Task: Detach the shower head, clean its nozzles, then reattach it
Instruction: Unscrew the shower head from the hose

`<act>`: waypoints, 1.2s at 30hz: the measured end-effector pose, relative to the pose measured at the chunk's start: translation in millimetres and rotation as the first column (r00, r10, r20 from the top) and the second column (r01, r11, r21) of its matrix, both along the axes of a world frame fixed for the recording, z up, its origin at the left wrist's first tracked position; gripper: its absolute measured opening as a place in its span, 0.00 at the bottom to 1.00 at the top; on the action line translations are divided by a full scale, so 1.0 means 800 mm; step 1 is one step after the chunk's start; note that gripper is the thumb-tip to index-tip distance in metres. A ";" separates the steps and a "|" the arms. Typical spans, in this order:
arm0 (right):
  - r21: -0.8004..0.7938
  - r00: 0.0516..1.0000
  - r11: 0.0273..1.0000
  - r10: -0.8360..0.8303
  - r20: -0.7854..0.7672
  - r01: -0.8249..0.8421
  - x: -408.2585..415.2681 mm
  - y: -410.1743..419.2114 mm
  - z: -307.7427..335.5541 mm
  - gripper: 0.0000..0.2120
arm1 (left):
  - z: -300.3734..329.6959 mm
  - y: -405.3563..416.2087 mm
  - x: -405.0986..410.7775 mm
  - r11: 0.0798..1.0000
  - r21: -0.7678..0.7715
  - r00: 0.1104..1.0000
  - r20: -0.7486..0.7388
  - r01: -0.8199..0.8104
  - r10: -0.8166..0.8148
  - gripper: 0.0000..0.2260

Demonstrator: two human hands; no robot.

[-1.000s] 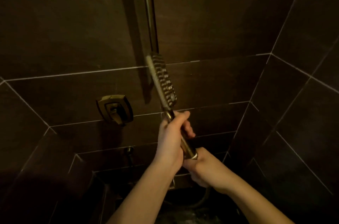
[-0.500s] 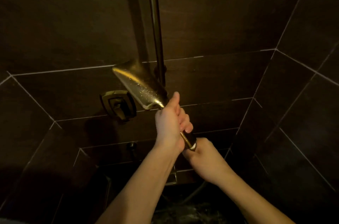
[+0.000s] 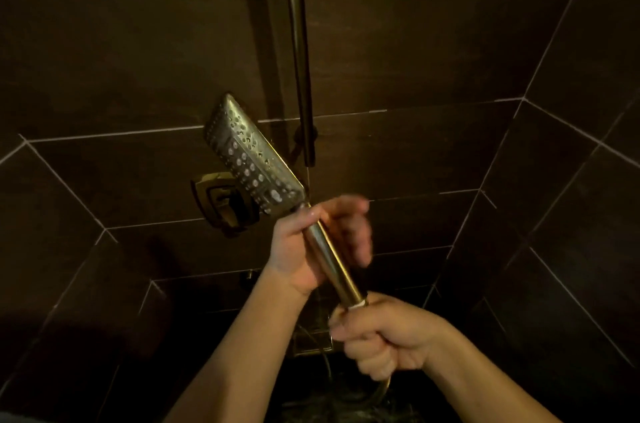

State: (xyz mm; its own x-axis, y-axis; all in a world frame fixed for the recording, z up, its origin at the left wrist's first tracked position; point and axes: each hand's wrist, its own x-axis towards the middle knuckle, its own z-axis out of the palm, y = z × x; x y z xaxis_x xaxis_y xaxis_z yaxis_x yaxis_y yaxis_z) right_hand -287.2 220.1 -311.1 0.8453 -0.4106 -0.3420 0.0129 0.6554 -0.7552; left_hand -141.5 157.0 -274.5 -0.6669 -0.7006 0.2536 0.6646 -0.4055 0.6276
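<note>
Head view: the left hand (image 3: 304, 246) grips the upper handle of the shower head (image 3: 252, 156) while the right hand (image 3: 384, 339) clenches the hose joint just below it; the nozzle face, turned away half a second ago, now faces the camera, which suggests the head is being unscrewed from the hose. Beyond the left hand hang the slide rail (image 3: 299, 52) and wall valve (image 3: 221, 201), neither blocking the twist.
</note>
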 end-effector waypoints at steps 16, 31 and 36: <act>-0.261 0.941 0.926 -0.313 -0.131 0.272 0.011 -0.007 0.014 0.14 | 0.023 0.011 -0.002 0.923 0.015 0.886 0.285 -0.385 0.365 0.04; -0.738 0.681 0.633 -0.648 -0.340 0.234 0.031 -0.003 -0.006 0.11 | 0.013 0.012 -0.022 0.728 0.144 0.682 0.507 -0.670 0.527 0.22; -0.691 0.827 0.688 -0.508 -0.242 0.220 0.025 0.002 0.011 0.09 | 0.018 0.019 -0.019 0.800 0.132 0.759 0.436 -0.586 0.484 0.13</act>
